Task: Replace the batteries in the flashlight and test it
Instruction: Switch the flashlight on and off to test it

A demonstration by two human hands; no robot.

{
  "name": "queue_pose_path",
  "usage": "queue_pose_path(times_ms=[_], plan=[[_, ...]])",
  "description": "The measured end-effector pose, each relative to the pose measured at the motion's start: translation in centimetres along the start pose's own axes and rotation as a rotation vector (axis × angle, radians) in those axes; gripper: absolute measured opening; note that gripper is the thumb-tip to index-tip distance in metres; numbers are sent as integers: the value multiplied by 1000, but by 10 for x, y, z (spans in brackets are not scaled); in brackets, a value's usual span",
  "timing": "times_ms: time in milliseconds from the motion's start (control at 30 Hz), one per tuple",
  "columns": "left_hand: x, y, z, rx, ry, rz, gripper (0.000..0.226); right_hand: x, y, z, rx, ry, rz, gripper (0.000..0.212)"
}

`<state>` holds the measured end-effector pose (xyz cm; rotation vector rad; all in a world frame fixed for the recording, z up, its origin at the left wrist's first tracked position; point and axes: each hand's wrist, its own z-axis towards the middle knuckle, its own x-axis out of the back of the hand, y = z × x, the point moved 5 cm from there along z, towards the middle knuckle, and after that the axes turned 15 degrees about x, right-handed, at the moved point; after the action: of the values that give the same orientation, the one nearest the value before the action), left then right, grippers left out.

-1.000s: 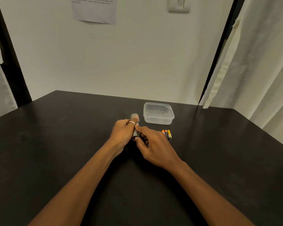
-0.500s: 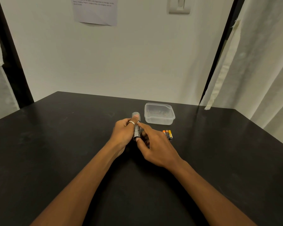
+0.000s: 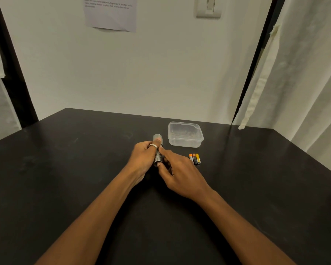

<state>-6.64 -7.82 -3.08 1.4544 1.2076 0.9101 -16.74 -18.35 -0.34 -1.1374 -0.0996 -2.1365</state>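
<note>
A small silver flashlight (image 3: 157,150) is held just above the black table (image 3: 65,178), its head pointing away from me. My left hand (image 3: 143,157), with a ring on one finger, wraps around the body from the left. My right hand (image 3: 177,173) pinches the near tail end between thumb and forefinger. Three small batteries (image 3: 195,158) with orange and yellow ends lie side by side on the table just right of my right hand. Most of the flashlight's body is hidden by my fingers.
A clear plastic container (image 3: 185,136) sits beyond the batteries, near the back wall. A paper notice (image 3: 111,13) and a wall switch (image 3: 208,7) hang on the wall. White curtains (image 3: 304,83) hang at the right.
My hands and the flashlight have stayed in nearly the same place; my right fingers have shifted slightly on the tail end. The camera has tilted a little.
</note>
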Motion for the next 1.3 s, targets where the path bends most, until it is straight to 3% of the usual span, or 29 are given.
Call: queue_pose_path(times_ms=[1300], plan=[[0,3,-6,-37,-12,20,49,7,-5,0,-54,0,-41,51]])
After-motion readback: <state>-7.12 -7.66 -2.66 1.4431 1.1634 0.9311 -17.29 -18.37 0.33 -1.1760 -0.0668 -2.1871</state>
